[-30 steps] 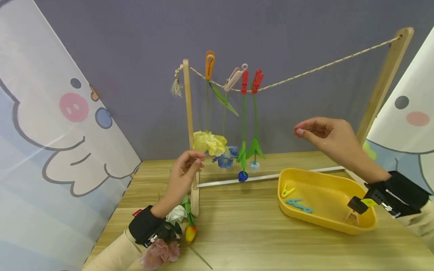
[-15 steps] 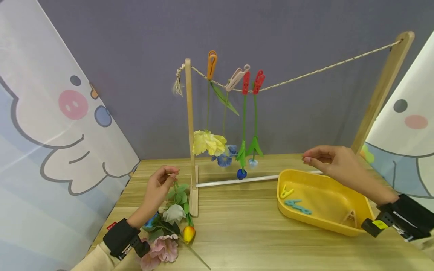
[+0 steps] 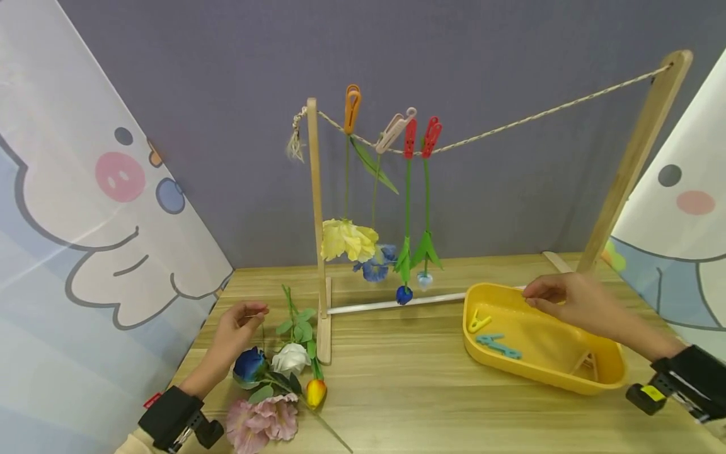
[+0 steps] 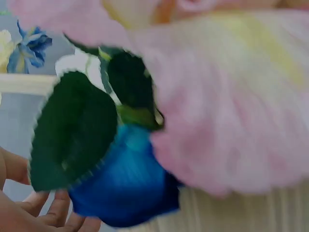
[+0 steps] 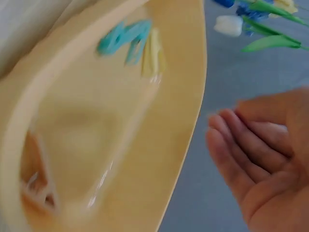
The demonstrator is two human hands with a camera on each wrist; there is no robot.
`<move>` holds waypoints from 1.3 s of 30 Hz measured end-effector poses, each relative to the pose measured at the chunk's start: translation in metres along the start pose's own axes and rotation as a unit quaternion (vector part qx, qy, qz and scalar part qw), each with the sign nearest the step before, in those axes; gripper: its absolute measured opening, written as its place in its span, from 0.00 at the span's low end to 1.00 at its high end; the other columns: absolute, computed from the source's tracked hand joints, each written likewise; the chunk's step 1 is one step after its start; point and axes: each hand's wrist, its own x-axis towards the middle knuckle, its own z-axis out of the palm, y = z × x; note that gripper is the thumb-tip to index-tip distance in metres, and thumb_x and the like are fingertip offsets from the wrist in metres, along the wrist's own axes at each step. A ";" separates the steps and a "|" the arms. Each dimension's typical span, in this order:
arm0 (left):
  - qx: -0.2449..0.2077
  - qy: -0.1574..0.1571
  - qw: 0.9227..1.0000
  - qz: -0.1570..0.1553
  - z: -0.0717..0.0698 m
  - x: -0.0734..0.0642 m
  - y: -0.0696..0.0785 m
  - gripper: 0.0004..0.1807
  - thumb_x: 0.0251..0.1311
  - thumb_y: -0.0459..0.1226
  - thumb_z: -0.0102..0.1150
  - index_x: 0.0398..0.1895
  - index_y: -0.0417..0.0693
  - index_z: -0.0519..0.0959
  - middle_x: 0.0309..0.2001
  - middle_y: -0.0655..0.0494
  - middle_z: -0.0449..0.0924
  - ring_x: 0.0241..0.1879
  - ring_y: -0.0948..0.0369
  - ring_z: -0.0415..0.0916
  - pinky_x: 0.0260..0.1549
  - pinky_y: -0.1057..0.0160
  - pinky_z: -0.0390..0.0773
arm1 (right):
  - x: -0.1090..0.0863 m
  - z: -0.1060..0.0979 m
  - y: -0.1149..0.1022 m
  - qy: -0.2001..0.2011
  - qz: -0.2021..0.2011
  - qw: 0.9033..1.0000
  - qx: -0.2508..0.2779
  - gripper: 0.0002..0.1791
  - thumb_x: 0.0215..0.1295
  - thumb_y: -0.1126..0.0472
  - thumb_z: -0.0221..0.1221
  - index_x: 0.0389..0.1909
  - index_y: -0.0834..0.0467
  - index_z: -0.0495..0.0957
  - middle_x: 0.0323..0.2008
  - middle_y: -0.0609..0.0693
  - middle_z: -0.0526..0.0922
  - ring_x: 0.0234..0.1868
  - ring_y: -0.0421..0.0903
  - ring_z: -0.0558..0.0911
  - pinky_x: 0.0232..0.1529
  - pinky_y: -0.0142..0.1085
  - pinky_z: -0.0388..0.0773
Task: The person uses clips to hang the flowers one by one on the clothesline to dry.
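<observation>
- Left hand (image 3: 227, 337): fingers loosely bent, a narrow gap to the thumb, nothing visibly held; it is beside the loose flowers, near the blue rose (image 3: 249, 366).
- Right hand (image 3: 581, 306): fingers gently curved, narrow at the thumb, nothing visibly held; it is near the far rim of the yellow basin (image 3: 539, 377).
- Around the blue rose: the white rose (image 3: 291, 359) just to its right, the pink flower (image 3: 263, 421) nearer the person, the red-yellow tulip (image 3: 316, 392) beyond the leaves, all lying on the tabletop (image 3: 408, 397).
- In the basin: a yellow clip (image 3: 479, 322) and a teal clip (image 3: 499, 346) at the left, a beige clip (image 3: 590, 360) at the right.
- Beyond: a rope (image 3: 527, 118) between two wooden posts; an orange clip (image 3: 352, 110), a pale clip (image 3: 394, 132) and two red clips (image 3: 432, 137) hang a yellow flower (image 3: 348, 239) and three blue or pale blooms (image 3: 374, 270) heads down.
</observation>
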 end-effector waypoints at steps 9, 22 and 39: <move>0.033 -0.035 0.998 -0.041 -0.011 -0.004 -0.019 0.17 0.75 0.33 0.56 0.61 0.31 0.75 0.57 0.35 0.79 0.55 0.42 0.78 0.43 0.63 0.81 | -0.022 0.007 0.032 -0.143 -0.055 0.988 -0.016 0.13 0.50 0.71 0.74 0.28 0.52 0.82 0.27 0.34 0.80 0.28 0.31 0.77 0.27 0.32 0.79; 0.113 -0.071 0.988 -0.077 -0.015 -0.017 -0.036 0.23 0.75 0.41 0.59 0.59 0.29 0.75 0.52 0.38 0.81 0.53 0.44 0.78 0.53 0.45 0.78 | -0.043 0.012 0.047 -0.220 -0.098 0.969 0.062 0.21 0.35 0.74 0.74 0.29 0.51 0.80 0.30 0.31 0.76 0.32 0.29 0.73 0.27 0.32 0.75; 0.092 -0.102 0.984 -0.112 -0.010 -0.018 -0.032 0.19 0.76 0.48 0.57 0.47 0.40 0.83 0.48 0.49 0.84 0.42 0.59 0.78 0.38 0.60 0.76 | -0.042 0.032 0.053 -0.117 -0.165 0.979 0.028 0.22 0.43 0.76 0.74 0.26 0.48 0.76 0.24 0.32 0.74 0.26 0.26 0.69 0.21 0.24 0.65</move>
